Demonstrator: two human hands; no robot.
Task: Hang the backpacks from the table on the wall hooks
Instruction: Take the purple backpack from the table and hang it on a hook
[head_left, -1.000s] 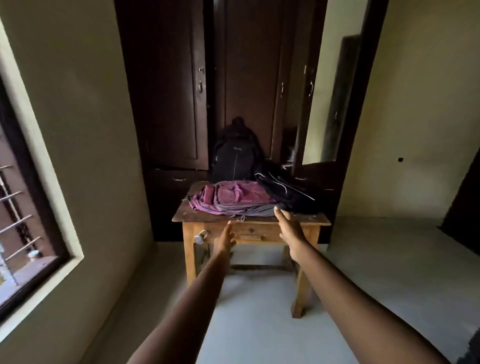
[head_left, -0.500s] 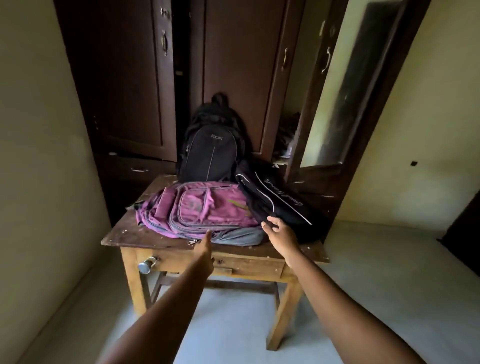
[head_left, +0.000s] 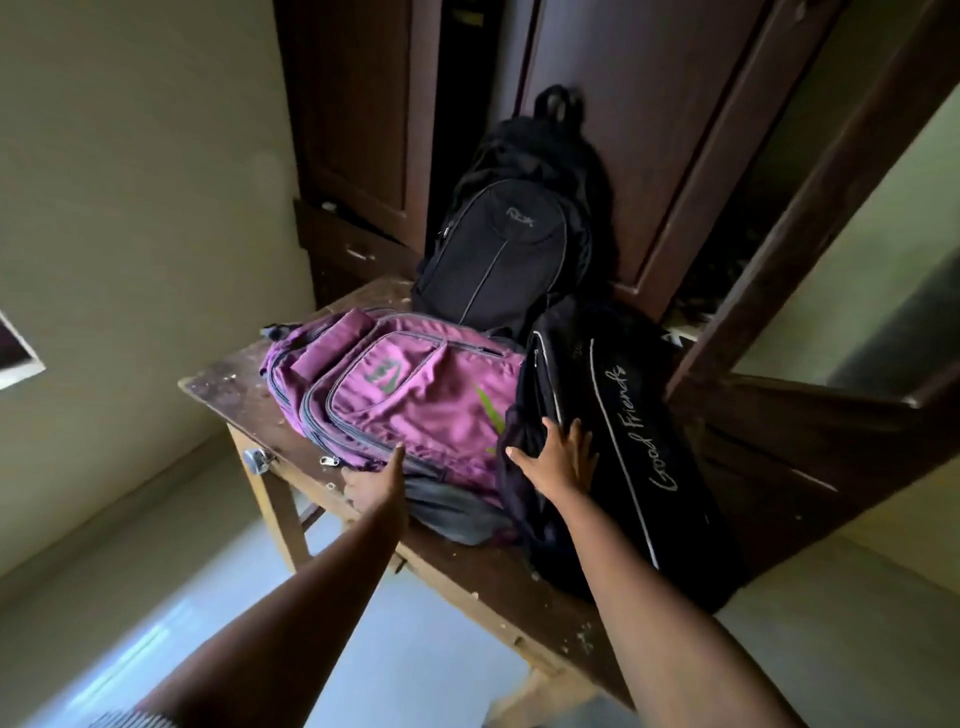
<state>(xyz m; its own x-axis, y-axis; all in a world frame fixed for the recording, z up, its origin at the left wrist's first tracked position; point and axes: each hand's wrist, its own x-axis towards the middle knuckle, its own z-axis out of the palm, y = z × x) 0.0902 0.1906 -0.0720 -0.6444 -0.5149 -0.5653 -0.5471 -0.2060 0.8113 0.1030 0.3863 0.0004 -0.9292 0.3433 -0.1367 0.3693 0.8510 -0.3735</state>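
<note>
Three backpacks are on the wooden table (head_left: 228, 387). A purple backpack (head_left: 400, 395) lies flat at the near left. A black backpack (head_left: 498, 249) stands upright behind it against the wardrobe. A black "Good Friends" backpack (head_left: 631, 441) lies at the right, partly over the table's edge. My left hand (head_left: 375, 480) touches the near edge of the purple backpack, thumb raised against it, with no clear grip. My right hand (head_left: 558, 460) rests flat with fingers spread on the black "Good Friends" backpack. No wall hooks are in view.
A dark wooden wardrobe (head_left: 363, 130) stands right behind the table, and its open door (head_left: 810, 218) juts out at the right. A plain wall (head_left: 130, 208) runs along the left. A metal knob (head_left: 255, 460) sticks out from the table's front. The floor below is pale.
I have come closer to the table and the view has tilted. Both hands moved forward: the left reached the purple backpack's edge, and the right landed on the black "Good Friends" backpack.
</note>
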